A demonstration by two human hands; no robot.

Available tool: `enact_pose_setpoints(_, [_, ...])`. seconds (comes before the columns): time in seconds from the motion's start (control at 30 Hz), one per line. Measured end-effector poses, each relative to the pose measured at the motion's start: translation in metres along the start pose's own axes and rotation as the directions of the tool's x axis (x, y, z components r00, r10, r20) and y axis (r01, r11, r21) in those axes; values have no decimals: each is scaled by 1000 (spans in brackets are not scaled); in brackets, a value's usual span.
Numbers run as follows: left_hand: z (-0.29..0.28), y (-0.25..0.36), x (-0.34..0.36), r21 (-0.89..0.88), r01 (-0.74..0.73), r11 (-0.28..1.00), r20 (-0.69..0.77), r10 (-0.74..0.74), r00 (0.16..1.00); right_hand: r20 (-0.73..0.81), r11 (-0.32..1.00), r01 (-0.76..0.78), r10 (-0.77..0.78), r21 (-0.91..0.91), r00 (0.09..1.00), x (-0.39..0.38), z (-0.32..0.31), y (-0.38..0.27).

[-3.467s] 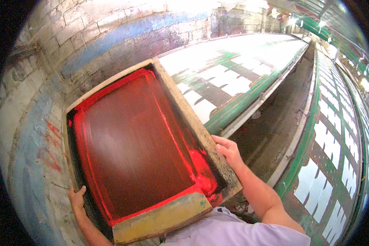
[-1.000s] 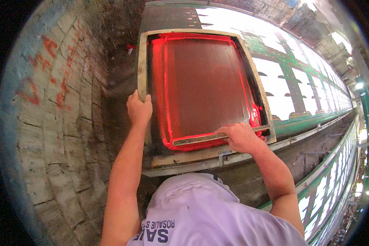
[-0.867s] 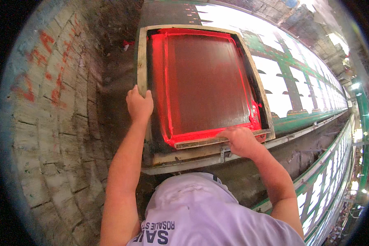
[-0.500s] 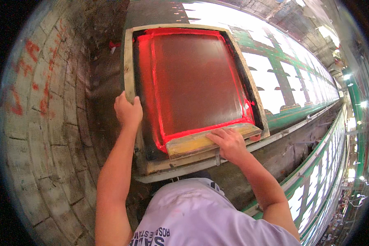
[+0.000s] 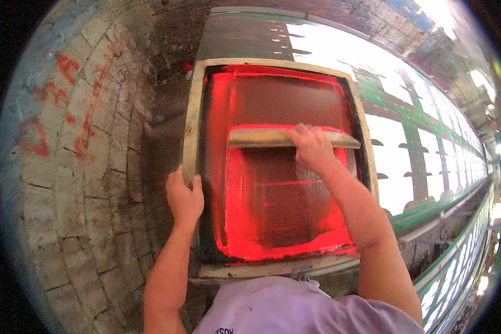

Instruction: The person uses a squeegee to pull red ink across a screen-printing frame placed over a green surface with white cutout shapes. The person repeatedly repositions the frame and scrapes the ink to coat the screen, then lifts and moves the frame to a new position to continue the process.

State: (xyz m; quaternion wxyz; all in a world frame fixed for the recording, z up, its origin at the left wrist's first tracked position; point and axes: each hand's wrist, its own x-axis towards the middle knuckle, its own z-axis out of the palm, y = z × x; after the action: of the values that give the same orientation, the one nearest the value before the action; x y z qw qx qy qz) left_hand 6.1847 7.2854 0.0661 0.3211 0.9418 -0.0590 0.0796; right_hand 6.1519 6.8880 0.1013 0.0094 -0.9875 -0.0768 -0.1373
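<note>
A screen-printing frame (image 5: 192, 119) with a wooden border lies before me, red ink (image 5: 220, 195) smeared along the edges and lower part of its mesh. My right hand (image 5: 313, 149) grips the top of a long wooden squeegee (image 5: 259, 137), which spans most of the mesh a little beyond its middle. Red ink shows along the squeegee's far edge. On the left border of the frame rests my left hand (image 5: 185, 199), its thumb on the inner side and its fingers at the outer side, closed round the wood.
A long green printing table (image 5: 403, 125) with white pieces laid in rows runs off to the far right. A second table (image 5: 456, 267) with white pieces stands at the lower right. Left of me rises a block wall (image 5: 83, 183) with red marks.
My right hand has pushed the squeegee from the near edge to past the middle of the mesh, leaving red streaks behind. My left hand still holds the frame's left border.
</note>
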Motion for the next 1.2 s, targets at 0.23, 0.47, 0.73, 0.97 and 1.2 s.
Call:
enact_pose_setpoints(0.23, [3, 9, 0, 137, 18, 990, -18, -16, 1000, -48, 998, -33, 30, -55, 998, 134, 43, 85])
enact_pose_setpoints(0.47, [4, 14, -2, 215, 21, 976, -29, -15, 999, 89, 988, -152, 155, -40, 984, 199, 35, 132])
enact_pose_setpoints(0.73, [6, 9, -2, 239, -64, 969, -63, 81, 995, 254, 992, -101, 116, -70, 960, 227, 25, 146])
enact_pose_setpoints(0.97, [5, 11, 0, 194, -48, 980, -44, 57, 997, 376, 998, -39, 19, 46, 927, 183, -2, 112])
enact_pose_setpoints(1.2, [-3, 5, -9, 177, -53, 983, -15, 56, 998, 446, 994, -88, 48, 69, 894, 65, -47, 25])
